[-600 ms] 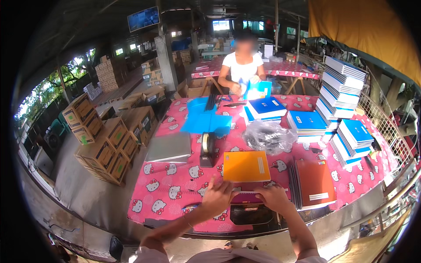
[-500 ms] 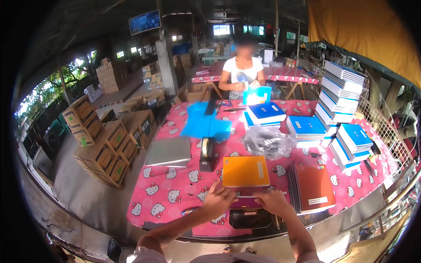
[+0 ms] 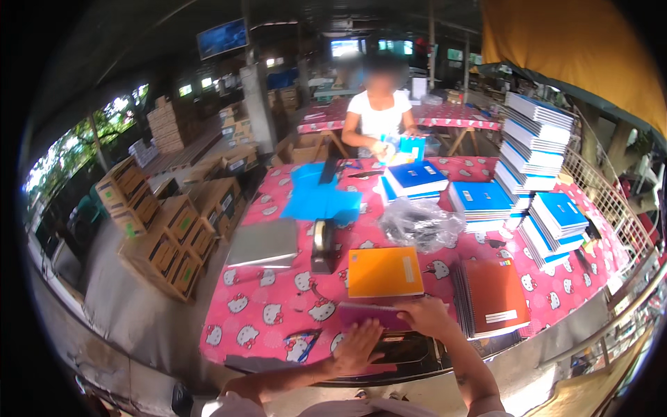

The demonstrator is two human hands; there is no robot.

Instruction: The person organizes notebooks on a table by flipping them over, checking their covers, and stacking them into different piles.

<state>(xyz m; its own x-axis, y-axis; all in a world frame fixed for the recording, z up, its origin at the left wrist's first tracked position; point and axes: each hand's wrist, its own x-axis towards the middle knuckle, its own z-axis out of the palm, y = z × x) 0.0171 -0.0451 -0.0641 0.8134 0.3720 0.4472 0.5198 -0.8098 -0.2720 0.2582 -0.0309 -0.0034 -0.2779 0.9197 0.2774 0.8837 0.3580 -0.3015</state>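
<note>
A purple spiral notebook (image 3: 372,315) lies at the near edge of the table, in front of an orange-yellow notebook (image 3: 385,271). My left hand (image 3: 358,346) rests flat on the purple cover, its fingers stretched out. At the notebook's far right edge, my right hand (image 3: 425,317) has its fingers bent round the border, gripping it. Part of the cover is hidden under both hands. Just right of my right hand stands a stack of reddish-brown spiral notebooks (image 3: 496,295). A black tape dispenser (image 3: 322,248) is beyond my left hand.
Grey sheets or covers (image 3: 262,243) lie at left, blue sheets (image 3: 323,201) behind them. Crumpled clear plastic (image 3: 420,226) sits mid-table. Tall blue notebook stacks (image 3: 531,149) rise at right. Across the table a person (image 3: 382,115) handles a blue item. Cardboard boxes (image 3: 163,236) stand on the left floor.
My left hand has moved from the notebook's far edge toward me and now lies flat on its cover. My right hand stays at the far edge. The person opposite has shifted their hands.
</note>
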